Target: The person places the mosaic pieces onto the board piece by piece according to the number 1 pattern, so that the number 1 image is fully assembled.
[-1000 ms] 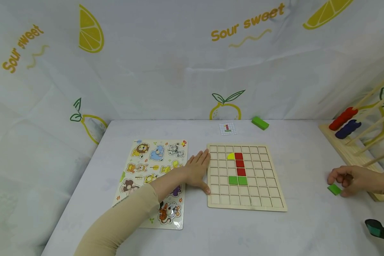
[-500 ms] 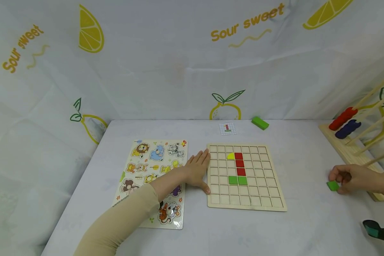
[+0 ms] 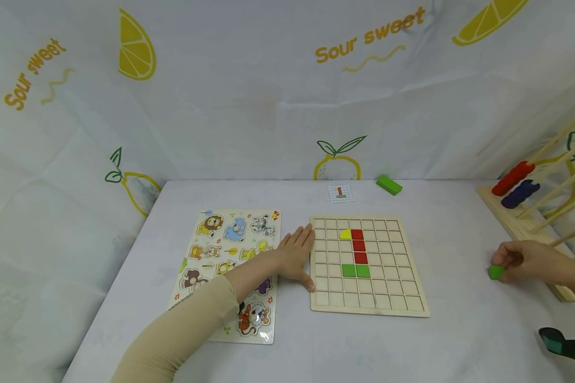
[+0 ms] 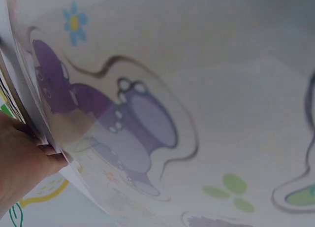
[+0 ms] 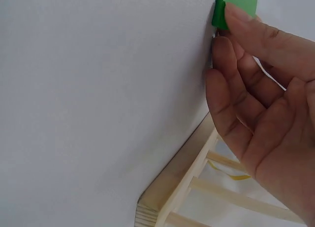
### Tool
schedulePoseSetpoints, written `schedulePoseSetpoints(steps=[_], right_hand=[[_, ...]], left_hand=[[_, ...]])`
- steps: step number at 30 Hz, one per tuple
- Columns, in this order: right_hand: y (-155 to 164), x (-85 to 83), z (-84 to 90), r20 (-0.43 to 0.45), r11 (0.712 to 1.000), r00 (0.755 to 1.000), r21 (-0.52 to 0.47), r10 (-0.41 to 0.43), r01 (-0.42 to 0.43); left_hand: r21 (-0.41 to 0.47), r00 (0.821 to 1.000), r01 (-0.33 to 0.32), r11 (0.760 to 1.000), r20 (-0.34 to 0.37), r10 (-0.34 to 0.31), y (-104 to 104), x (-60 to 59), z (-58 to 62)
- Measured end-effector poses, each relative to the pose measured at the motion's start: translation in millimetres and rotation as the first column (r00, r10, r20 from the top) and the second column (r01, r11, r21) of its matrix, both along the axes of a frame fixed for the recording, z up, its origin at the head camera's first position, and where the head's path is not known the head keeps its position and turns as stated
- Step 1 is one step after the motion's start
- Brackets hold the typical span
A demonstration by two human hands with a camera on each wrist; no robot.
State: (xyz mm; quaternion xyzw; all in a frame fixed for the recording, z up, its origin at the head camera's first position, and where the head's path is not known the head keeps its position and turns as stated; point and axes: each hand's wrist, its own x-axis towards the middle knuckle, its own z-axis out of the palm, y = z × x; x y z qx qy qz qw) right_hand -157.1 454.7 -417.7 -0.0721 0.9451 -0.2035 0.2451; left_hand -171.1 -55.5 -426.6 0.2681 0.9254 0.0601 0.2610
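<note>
In the head view my left hand [image 3: 294, 259] lies flat with straight fingers, its fingertips and thumb against the left edge of a wooden grid board [image 3: 388, 298]. On that board sit a yellow piece [image 3: 346, 234], a column of three red squares [image 3: 359, 246] and two green squares [image 3: 348, 271]. Far to the right, my right hand [image 3: 527, 262] pinches a small green block [image 3: 495, 272] between thumb and fingers, at the tabletop. The right wrist view shows the thumb pressed on the green block [image 5: 238, 3], the other fingers curled below.
An animal puzzle board [image 3: 220, 298] lies under the left forearm. A small pattern card [image 3: 341, 193] and a longer green block [image 3: 389, 185] are at the back. A wooden peg rack [image 3: 512, 218] with red and blue pieces stands at the right, close to the right hand.
The right hand has turned the green block from lying flat to more upright and moved slightly up and left. The left hand has stayed still.
</note>
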Motion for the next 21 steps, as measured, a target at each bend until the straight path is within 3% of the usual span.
schedulePoseSetpoints(steps=[6,14,21], right_hand=[[-4,1.8,-1.7,-0.036,1.000,0.999,-0.012,-0.009,0.009],[-13,-1.0,-4.4,-0.111,0.992,0.993,-0.113,0.036,-0.048],[-33,-6.4,-0.1,-0.159,0.991,0.985,-0.104,0.063,-0.080]], left_hand=[[0.003,1.000,0.000,1.000,-0.007,0.000,0,0.5,0.2],[0.006,1.000,0.003,1.000,-0.011,-0.003,-1,0.4,-1.2],[0.016,1.000,0.001,1.000,-0.008,-0.001,-1,1.3,0.1]])
